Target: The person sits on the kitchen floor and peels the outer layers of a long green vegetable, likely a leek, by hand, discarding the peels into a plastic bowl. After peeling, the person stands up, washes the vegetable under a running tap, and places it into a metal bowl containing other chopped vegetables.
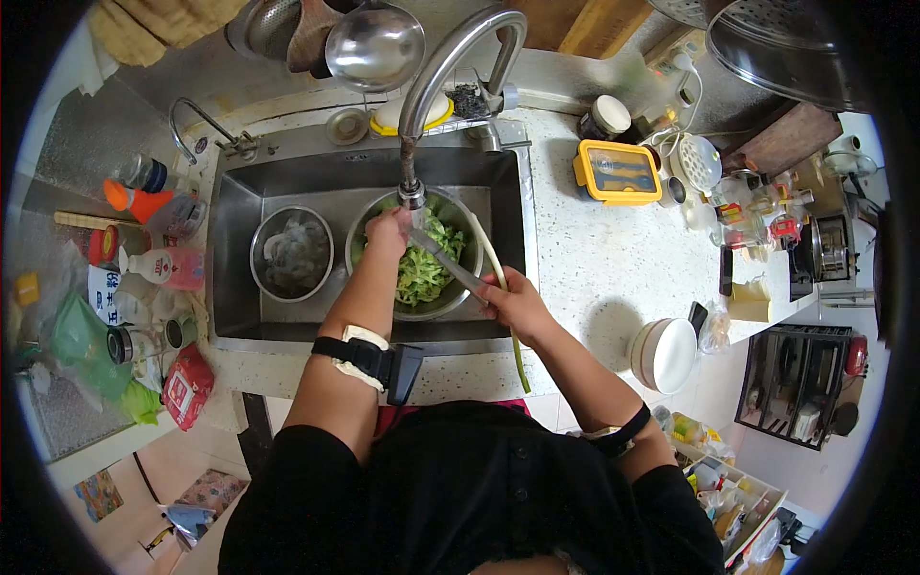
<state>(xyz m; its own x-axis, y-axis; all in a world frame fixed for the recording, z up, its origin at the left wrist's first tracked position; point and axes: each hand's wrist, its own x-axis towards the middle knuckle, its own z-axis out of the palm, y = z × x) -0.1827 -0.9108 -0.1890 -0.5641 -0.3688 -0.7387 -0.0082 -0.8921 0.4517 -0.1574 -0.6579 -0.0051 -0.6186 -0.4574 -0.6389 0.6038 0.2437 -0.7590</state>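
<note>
My right hand point(517, 304) is closed around a long pale-green stalk point(519, 359) and the end of a narrow metal blade or peeler-like tool point(449, 264); its exact kind cannot be told. Just under the mouth of the steel faucet point(411, 188), my left hand point(387, 231) is at the tool's other end, its fingers bunched; what they grip is unclear. Below both hands a steel bowl point(352, 251) of chopped green leaves point(424, 277) stands in the sink point(489, 172). To its left, a smaller steel bowl point(328, 269) holds greyish pieces, possibly shrimp, in liquid.
A yellow-rimmed lunch box point(618, 195) and a lidded jar point(609, 118) stand on the counter right of the sink. White bowls point(665, 356) are near its front edge. Bottles point(169, 267) crowd the left side. A steel ladle point(375, 47) hangs behind the sink.
</note>
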